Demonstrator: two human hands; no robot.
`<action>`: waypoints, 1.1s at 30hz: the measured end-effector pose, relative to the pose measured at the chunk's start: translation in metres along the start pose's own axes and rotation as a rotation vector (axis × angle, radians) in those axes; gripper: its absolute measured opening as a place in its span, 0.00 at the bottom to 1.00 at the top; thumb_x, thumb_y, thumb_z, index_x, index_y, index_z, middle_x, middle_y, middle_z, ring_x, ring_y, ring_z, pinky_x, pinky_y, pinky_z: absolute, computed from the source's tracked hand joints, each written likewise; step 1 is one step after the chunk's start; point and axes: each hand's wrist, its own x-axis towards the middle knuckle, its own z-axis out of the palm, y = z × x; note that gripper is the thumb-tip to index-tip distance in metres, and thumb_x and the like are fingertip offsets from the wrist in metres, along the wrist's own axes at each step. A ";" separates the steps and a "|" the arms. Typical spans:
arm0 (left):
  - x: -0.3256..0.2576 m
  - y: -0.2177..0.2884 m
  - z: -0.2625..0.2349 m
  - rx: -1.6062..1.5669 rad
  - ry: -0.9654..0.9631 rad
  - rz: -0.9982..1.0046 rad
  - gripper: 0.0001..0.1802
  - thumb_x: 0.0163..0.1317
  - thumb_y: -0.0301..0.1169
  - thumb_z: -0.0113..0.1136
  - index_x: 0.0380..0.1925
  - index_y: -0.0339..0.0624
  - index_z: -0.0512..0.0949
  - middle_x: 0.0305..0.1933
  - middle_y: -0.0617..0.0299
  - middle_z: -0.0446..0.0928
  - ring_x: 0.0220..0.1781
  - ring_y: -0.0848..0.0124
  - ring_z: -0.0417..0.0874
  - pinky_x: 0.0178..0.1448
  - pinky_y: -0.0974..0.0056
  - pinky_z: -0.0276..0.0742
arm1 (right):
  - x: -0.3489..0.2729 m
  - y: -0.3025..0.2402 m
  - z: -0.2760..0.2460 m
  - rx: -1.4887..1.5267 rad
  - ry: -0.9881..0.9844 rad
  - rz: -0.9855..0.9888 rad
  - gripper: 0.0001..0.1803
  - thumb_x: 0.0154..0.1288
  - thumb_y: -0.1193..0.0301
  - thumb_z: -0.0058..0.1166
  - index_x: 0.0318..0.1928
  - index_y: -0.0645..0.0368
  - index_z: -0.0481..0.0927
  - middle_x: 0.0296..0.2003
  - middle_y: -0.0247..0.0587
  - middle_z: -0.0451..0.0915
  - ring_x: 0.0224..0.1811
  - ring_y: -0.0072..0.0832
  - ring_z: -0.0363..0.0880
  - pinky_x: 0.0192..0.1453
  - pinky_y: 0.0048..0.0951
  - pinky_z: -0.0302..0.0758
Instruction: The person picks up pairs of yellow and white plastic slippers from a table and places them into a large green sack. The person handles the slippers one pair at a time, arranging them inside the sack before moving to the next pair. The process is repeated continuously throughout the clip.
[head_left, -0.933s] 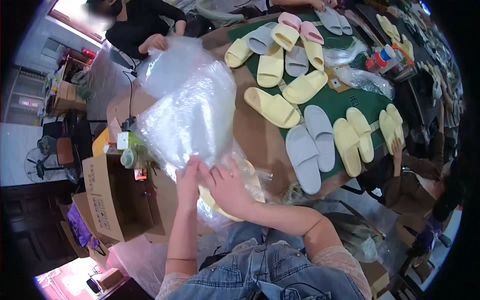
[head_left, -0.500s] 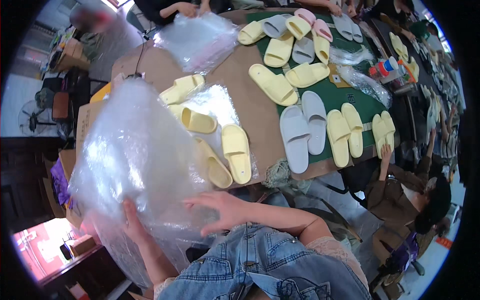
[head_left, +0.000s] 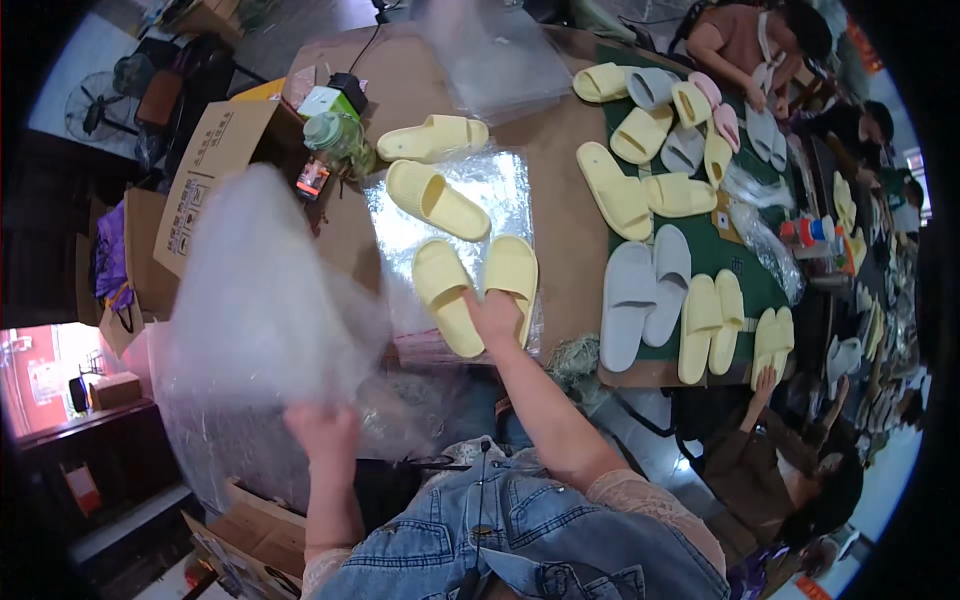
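Observation:
A large clear plastic bag [head_left: 270,300], blurred by motion, hangs from my left hand [head_left: 325,425], whose fingers are closed on its edge. My right hand [head_left: 495,318] reaches forward and grips the inner edges of two yellow slippers, a left one [head_left: 440,278] and a right one [head_left: 512,258], standing side by side. Under them lies a shiny clear plastic sheet or stack of bags [head_left: 510,185] on the brown table. Just beyond, two more yellow slippers rest, one slanted [head_left: 440,200] and one turned sideways [head_left: 440,135].
Grey slippers [head_left: 628,305], yellow slippers [head_left: 700,325] and a few pink ones stand on the green mat to the right. At the left are an open carton [head_left: 215,185] and a greenish bottle [head_left: 335,140]. Another person's hand [head_left: 765,378] touches slippers at the right edge.
My right hand has left the bag and taken hold of two yellow slippers. The bag has narrowed and swung left in my left hand, uncovering the carton and bottle. My view has turned.

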 end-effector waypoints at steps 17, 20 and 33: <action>0.065 0.053 0.200 -0.548 -0.123 -0.047 0.19 0.53 0.24 0.55 0.45 0.23 0.77 0.46 0.32 0.76 0.49 0.38 0.77 0.56 0.48 0.72 | 0.076 0.102 -0.126 -0.156 0.083 0.129 0.22 0.60 0.53 0.56 0.31 0.64 0.83 0.26 0.53 0.81 0.31 0.46 0.82 0.36 0.45 0.75; 0.068 0.051 0.201 -0.573 -0.186 -0.036 0.20 0.54 0.22 0.53 0.48 0.26 0.76 0.48 0.34 0.76 0.51 0.39 0.77 0.58 0.48 0.70 | 0.090 0.060 -0.139 -0.448 -0.077 0.106 0.23 0.55 0.51 0.58 0.31 0.61 0.83 0.30 0.50 0.83 0.35 0.46 0.82 0.42 0.46 0.75; 0.090 0.055 0.184 -0.504 -0.252 -0.096 0.20 0.53 0.25 0.50 0.47 0.30 0.76 0.45 0.38 0.75 0.47 0.36 0.73 0.56 0.42 0.67 | 0.242 -0.091 -0.004 -0.043 -0.027 -0.499 0.13 0.62 0.60 0.52 0.38 0.56 0.79 0.39 0.43 0.77 0.47 0.43 0.76 0.47 0.44 0.76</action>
